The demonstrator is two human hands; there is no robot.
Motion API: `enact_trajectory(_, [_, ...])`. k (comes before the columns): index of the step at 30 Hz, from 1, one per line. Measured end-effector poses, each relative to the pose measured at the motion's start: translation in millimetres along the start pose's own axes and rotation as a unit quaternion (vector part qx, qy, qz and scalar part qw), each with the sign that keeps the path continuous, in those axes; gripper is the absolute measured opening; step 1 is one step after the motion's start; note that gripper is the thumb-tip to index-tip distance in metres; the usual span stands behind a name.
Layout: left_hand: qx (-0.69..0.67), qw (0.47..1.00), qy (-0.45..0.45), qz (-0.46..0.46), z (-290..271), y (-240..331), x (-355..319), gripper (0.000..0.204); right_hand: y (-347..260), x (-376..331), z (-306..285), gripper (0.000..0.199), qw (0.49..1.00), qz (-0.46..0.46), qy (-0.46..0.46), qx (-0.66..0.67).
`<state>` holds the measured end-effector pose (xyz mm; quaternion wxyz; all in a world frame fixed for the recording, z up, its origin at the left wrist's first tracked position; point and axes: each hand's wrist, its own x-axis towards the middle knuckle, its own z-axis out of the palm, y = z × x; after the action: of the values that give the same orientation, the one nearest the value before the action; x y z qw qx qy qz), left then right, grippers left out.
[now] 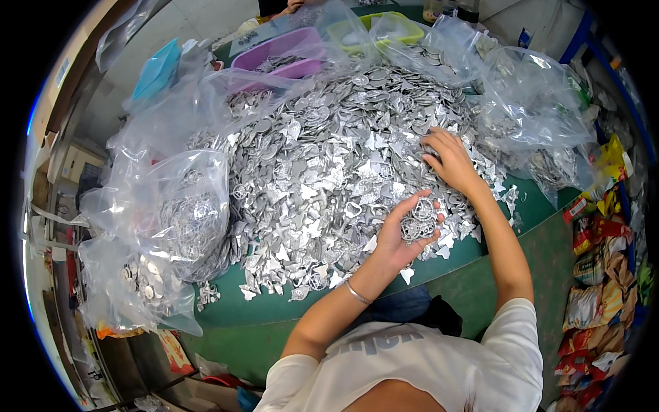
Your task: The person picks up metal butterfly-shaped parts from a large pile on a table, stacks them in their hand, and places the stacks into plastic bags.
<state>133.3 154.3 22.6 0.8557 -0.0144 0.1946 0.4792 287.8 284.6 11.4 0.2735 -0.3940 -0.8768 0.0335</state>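
round openwork metal pieces [419, 223] stacked in cupped left hand [405, 230], grip grasping them, at the heap's near edge | right hand [449, 159] flat on pile of silver metal pieces [336, 165], grip released | green bench [473, 288] beneath | clear plastic bags [171, 213] around

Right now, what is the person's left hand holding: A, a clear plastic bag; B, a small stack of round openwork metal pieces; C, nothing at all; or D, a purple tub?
B: the left hand cups a few round openwork metal pieces above the heap of metal pieces, while the right hand rests on the heap.
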Motion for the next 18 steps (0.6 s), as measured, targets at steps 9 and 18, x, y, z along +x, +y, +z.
enact_trajectory(9, [0.049, 0.999, -0.016, 0.003, -12.0, -0.7, 4.7, 0.034, -8.0, -27.8, -31.5, 0.015, 0.990, 0.117, 0.057, 0.047])
enact_trajectory(18, [-0.080, 0.994, -0.071, 0.008, -20.0, 2.2, 5.3, 0.032, -5.0, 2.3, 6.4, 0.015, 0.993, 0.093, 0.072, -0.007])
